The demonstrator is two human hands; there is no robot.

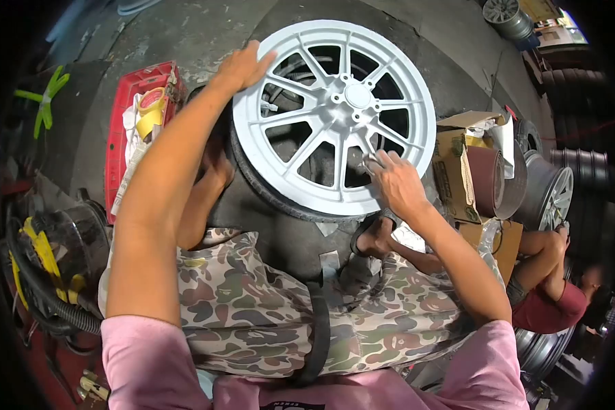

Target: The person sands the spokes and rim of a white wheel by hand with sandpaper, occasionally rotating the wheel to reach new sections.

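A silver-grey multi-spoke wheel rim (357, 96) lies face up in front of me, on a dark round support that shows below its edge. My left hand (242, 68) holds the upper left edge of the wheel rim, its thumb over the face and the other fingers at the outer side. At the lower right spokes is my right hand (398, 183), closed, with its fingertips pinched against a spoke. A small greyish piece shows at those fingertips, too little of it to name.
A red crate (126, 102) with yellow tape rolls (150, 113) stands left. At right are a cardboard box (458, 171), a brown abrasive roll (485, 181) and another wheel (557, 195). A vacuum-like machine (61, 253) sits lower left. Another person (557, 304) sits at far right.
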